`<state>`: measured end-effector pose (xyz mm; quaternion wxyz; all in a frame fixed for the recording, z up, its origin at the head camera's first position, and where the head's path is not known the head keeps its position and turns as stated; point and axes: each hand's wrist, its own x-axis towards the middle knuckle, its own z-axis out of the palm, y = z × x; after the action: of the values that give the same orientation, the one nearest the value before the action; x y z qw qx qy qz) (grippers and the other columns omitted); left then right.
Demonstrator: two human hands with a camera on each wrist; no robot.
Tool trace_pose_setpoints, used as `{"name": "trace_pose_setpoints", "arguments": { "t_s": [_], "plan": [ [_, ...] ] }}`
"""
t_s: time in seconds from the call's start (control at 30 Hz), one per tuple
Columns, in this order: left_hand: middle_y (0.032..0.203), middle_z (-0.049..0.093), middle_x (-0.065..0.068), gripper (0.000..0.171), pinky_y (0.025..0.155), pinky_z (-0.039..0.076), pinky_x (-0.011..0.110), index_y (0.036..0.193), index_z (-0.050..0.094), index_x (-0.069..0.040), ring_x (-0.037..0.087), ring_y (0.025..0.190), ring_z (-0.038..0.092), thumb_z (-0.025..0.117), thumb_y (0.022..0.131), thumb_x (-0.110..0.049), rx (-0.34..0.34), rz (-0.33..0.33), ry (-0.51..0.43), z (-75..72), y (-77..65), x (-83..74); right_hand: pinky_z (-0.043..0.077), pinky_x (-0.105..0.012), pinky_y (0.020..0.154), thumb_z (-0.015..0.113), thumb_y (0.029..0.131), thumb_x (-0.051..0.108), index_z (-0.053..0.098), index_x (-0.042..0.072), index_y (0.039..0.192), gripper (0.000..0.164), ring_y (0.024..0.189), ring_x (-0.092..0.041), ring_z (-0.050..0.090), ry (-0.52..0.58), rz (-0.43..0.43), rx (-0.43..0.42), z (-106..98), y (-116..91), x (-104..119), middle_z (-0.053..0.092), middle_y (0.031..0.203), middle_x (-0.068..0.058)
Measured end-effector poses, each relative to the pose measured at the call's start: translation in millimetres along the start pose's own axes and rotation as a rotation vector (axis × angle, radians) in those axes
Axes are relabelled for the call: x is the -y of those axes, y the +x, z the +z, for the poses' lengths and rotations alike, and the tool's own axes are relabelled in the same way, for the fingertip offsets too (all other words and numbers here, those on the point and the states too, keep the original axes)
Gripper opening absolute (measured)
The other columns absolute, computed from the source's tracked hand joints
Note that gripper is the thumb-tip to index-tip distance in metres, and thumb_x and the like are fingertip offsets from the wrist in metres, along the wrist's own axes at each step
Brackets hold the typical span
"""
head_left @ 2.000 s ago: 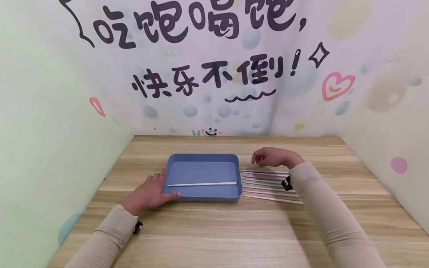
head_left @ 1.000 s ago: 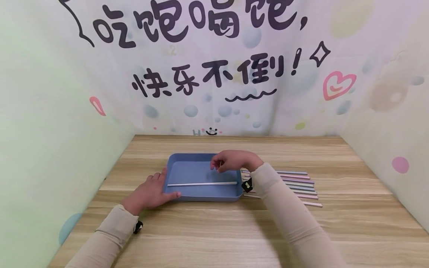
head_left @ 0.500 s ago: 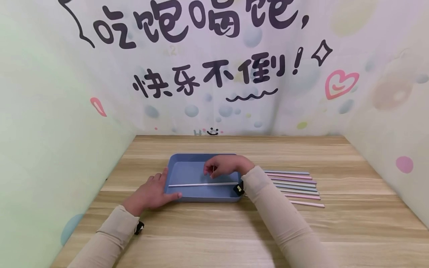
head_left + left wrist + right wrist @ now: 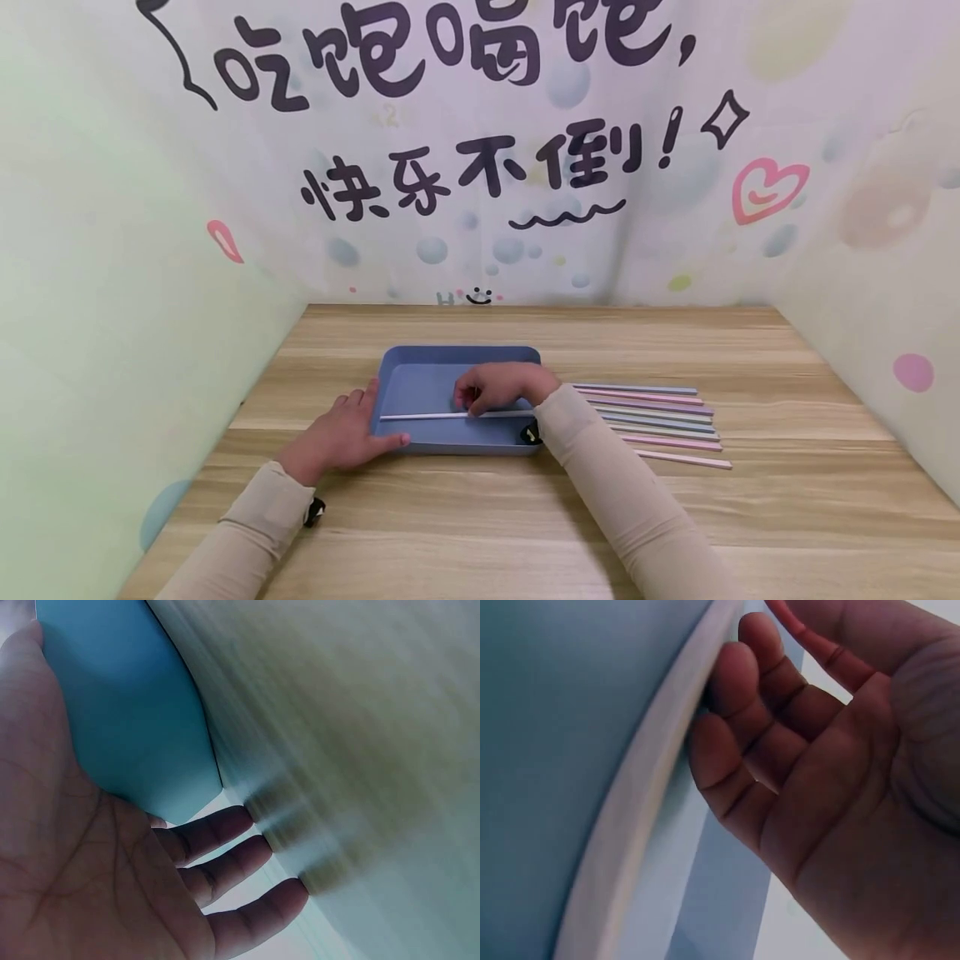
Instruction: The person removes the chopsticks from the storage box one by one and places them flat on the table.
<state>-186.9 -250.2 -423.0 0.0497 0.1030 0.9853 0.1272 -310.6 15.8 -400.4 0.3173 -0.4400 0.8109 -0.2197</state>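
Note:
My left hand (image 4: pixel 341 433) rests against the left end of a blue rectangular tray (image 4: pixel 420 448), its thumb along the front wall. In the left wrist view the fingers (image 4: pixel 247 915) stretch past the tray's blue side (image 4: pixel 135 697). A pale chopstick (image 4: pixel 420 416) lies lengthwise inside the tray. Reaching in over the right end, my right hand (image 4: pixel 498 385) pinches it near the middle, thumb in front and curled fingers behind. The right wrist view has bent fingers (image 4: pixel 735 750) right beside a pale band, the chopstick seen close (image 4: pixel 622 847); the thumb's tip is out of frame.
Several pastel chopsticks (image 4: pixel 660 411) lie side by side on the wooden table (image 4: pixel 465 533), right of the tray and partly under my right forearm. A printed cloth (image 4: pixel 480 250) stands behind the table, with pale walls on both sides.
My right hand has moved left from above the chopsticks on the table into the tray, then down to the pale chopstick there. The left hand keeps its place at the tray.

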Motion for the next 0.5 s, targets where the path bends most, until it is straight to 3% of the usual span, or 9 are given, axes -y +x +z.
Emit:
{"name": "trace_pose_setpoints", "arguments": {
  "t_s": [0.23,0.5],
  "plan": [
    [0.134,0.045,0.037,0.116,0.096,0.043,0.057,0.151,0.016,0.013,0.049,0.123,0.046,0.057,0.085,-0.072,-0.019,0.01,-0.012,-3.7,-3.2,-2.8,0.042,-0.024,0.07,0.067,0.092,0.001,0.064,0.015,0.091,0.014,0.077,-0.011,0.051,-0.061,0.008,-0.009,5.8,8.2,-0.9,0.054,0.08,0.003],
    [0.133,0.046,0.037,0.114,0.096,0.043,0.056,0.152,0.017,0.013,0.049,0.122,0.046,0.059,0.085,-0.071,-0.019,0.014,-0.014,-5.3,-3.9,-4.6,0.04,-0.024,0.068,0.067,0.09,-0.003,0.063,0.013,0.093,0.016,0.075,-0.012,0.05,-0.058,0.028,-0.002,7.6,9.4,2.6,0.052,0.079,0.002]
  ]
}}
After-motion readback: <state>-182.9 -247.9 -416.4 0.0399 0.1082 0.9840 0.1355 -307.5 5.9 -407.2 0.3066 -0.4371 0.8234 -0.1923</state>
